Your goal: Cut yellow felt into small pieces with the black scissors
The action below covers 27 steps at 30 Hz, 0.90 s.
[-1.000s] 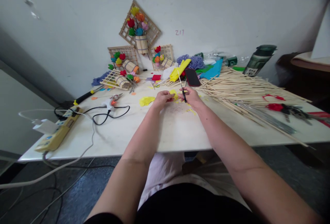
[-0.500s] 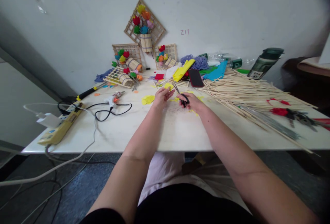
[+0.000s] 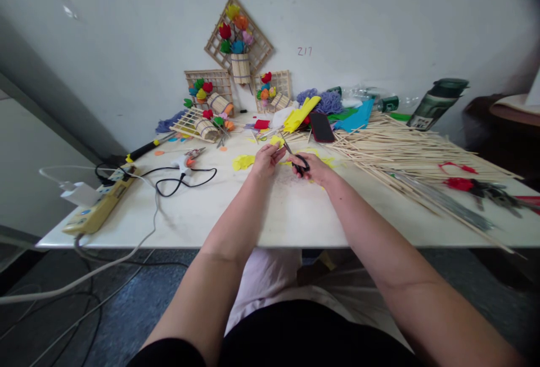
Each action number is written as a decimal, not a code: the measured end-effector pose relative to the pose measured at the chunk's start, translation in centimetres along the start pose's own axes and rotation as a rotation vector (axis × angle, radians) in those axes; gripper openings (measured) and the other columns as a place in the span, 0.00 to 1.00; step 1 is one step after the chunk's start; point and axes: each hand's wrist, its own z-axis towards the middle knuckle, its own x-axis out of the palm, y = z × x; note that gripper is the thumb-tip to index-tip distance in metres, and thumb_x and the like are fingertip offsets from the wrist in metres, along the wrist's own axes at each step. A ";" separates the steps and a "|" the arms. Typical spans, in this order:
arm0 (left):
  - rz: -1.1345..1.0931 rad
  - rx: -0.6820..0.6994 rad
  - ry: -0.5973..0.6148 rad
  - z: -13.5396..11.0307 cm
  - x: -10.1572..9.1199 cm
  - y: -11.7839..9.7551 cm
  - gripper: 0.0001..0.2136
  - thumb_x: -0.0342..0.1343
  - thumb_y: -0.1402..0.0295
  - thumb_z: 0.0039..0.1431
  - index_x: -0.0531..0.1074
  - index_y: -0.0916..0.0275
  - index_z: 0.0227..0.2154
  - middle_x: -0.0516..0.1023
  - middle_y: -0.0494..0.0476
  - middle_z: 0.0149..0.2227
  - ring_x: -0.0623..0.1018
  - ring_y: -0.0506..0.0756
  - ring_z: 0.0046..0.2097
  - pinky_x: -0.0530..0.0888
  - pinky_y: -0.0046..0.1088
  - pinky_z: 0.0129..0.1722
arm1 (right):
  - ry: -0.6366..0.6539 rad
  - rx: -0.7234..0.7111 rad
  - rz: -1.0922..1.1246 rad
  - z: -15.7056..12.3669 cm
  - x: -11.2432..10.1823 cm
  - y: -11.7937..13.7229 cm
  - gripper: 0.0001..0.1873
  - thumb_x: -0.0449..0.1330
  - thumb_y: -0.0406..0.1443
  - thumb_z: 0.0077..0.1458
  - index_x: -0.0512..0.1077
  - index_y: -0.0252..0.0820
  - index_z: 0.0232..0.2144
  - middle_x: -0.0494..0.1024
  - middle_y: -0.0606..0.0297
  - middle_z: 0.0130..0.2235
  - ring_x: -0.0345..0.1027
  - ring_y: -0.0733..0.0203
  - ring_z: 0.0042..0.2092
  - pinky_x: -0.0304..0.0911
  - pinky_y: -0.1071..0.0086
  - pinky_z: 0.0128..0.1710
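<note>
Showing the scene under soft, even daylight, brightest on the white wall (image 3: pixel 379 12) and the pale worktop (image 3: pixel 261 215), with only faint shadows lying under the forearms. Bending straight lines strongly toward the edges and darkening at the top right corner. Staying fairly sharp at the centre, softening on the floor (image 3: pixel 105 310).

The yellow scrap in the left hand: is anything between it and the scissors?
Nothing visible stands between them. The left hand pinches the small yellow scrap at its fingertips, and the scissors, held in the right hand, point their blades straight at it, close to its edge. Whether the blades touch it cannot be told.
</note>
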 end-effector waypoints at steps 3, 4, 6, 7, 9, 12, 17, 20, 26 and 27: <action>-0.029 -0.018 -0.005 -0.2 0.2 0.0 0.10 0.59 0.75 0.49 0.61 0.63 0.23 0.77 0.53 0.30 0.79 0.54 0.42 0.74 0.31 0.45 | -0.015 0.008 0.015 -0.1 0.2 0.2 0.12 0.58 0.43 0.52 0.69 0.38 0.31 0.69 0.70 0.20 0.59 0.73 0.17 0.43 0.79 0.10; -0.035 -0.025 -0.009 -0.2 0.3 0.0 0.10 0.59 0.76 0.49 0.61 0.64 0.23 0.77 0.54 0.30 0.79 0.54 0.42 0.74 0.31 0.45 | -0.022 0.010 0.018 -0.2 0.3 0.2 0.12 0.58 0.42 0.52 0.69 0.38 0.30 0.69 0.70 0.20 0.59 0.73 0.17 0.43 0.79 0.10; -0.037 -0.036 -0.020 -0.4 0.5 0.0 0.10 0.58 0.76 0.50 0.61 0.64 0.22 0.77 0.54 0.31 0.78 0.54 0.43 0.74 0.31 0.45 | -0.030 0.012 0.023 -0.2 0.4 0.3 0.11 0.58 0.42 0.51 0.69 0.38 0.30 0.68 0.70 0.20 0.58 0.73 0.16 0.42 0.79 0.10; -0.032 -0.039 -0.025 -0.4 0.6 0.0 0.10 0.58 0.76 0.50 0.61 0.64 0.22 0.77 0.54 0.31 0.78 0.54 0.44 0.74 0.31 0.45 | -0.033 0.014 0.024 -0.2 0.4 0.4 0.11 0.59 0.42 0.51 0.68 0.38 0.29 0.68 0.70 0.20 0.58 0.73 0.16 0.42 0.79 0.10; -0.021 -0.038 -0.031 -0.5 0.7 0.0 0.10 0.58 0.76 0.50 0.61 0.64 0.22 0.77 0.55 0.31 0.78 0.54 0.44 0.74 0.31 0.46 | -0.041 0.016 0.026 -0.2 0.5 0.4 0.11 0.59 0.41 0.51 0.68 0.38 0.28 0.68 0.71 0.19 0.57 0.74 0.16 0.41 0.79 0.10; -0.023 -0.038 -0.037 -0.5 0.8 0.0 0.10 0.59 0.75 0.49 0.61 0.64 0.22 0.77 0.55 0.31 0.78 0.54 0.44 0.74 0.31 0.46 | -0.048 0.005 0.028 -0.1 0.5 0.3 0.11 0.59 0.41 0.50 0.67 0.39 0.26 0.67 0.71 0.18 0.57 0.73 0.15 0.40 0.78 0.09; -0.068 -0.059 -0.036 -0.6 0.9 0.1 0.08 0.57 0.77 0.50 0.63 0.64 0.22 0.76 0.54 0.29 0.79 0.52 0.41 0.74 0.30 0.46 | -0.041 -0.023 0.051 -0.1 0.5 0.1 0.14 0.61 0.44 0.47 0.65 0.39 0.25 0.67 0.72 0.19 0.59 0.72 0.15 0.41 0.78 0.08; -0.113 -0.068 -0.032 -0.6 0.9 0.1 0.08 0.56 0.78 0.51 0.64 0.65 0.22 0.76 0.54 0.28 0.79 0.52 0.39 0.74 0.29 0.46 | -0.045 -0.014 0.057 -0.1 0.6 0.1 0.14 0.61 0.44 0.47 0.65 0.40 0.25 0.67 0.72 0.18 0.58 0.73 0.14 0.40 0.78 0.08; -0.185 -0.079 -0.035 -0.6 1.0 0.1 0.07 0.56 0.80 0.51 0.66 0.66 0.22 0.76 0.54 0.27 0.79 0.51 0.38 0.74 0.29 0.46 | -0.081 0.000 0.095 -0.5 0.9 0.8 0.12 0.60 0.42 0.48 0.65 0.39 0.24 0.66 0.72 0.17 0.55 0.74 0.14 0.38 0.78 0.09; -0.190 -0.081 -0.035 -0.7 1.1 0.1 0.07 0.56 0.80 0.51 0.66 0.66 0.22 0.77 0.54 0.27 0.79 0.51 0.37 0.74 0.29 0.46 | -0.088 0.003 0.106 -0.6 1.0 1.0 0.12 0.60 0.42 0.48 0.65 0.39 0.24 0.66 0.72 0.17 0.55 0.74 0.14 0.39 0.78 0.09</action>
